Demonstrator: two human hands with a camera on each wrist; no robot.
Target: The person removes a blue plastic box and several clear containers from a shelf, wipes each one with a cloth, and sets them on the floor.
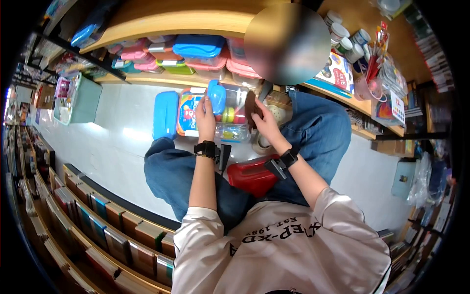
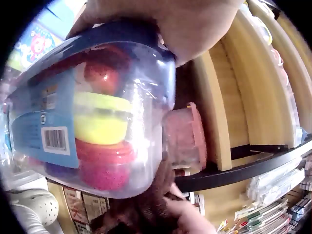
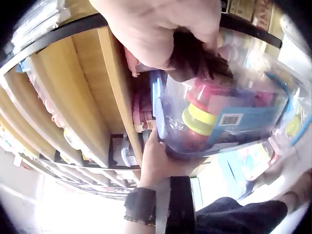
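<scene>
My left hand (image 1: 205, 120) grips a clear plastic box (image 2: 146, 126) by its blue-lidded end, holding it tilted above the floor. Through its wall show small tubs, among them a yellow one (image 2: 101, 119) and pink and red ones. A blue label (image 2: 46, 122) with a barcode runs along one side. In my right hand (image 1: 268, 126) is a dark brown cloth (image 1: 251, 109), pinched between thumb and fingers. That cloth lies against the side of the box in the right wrist view, partly covered by the right hand.
Another blue-lidded box (image 1: 165, 115) with bright packaging stands on the floor past my left knee. A red plastic object (image 1: 249, 176) lies between my legs. Ahead, a wooden shelf (image 1: 191, 22) holds lidded boxes; paint jars (image 1: 339, 32) and brushes stand at right. Books line the left shelves.
</scene>
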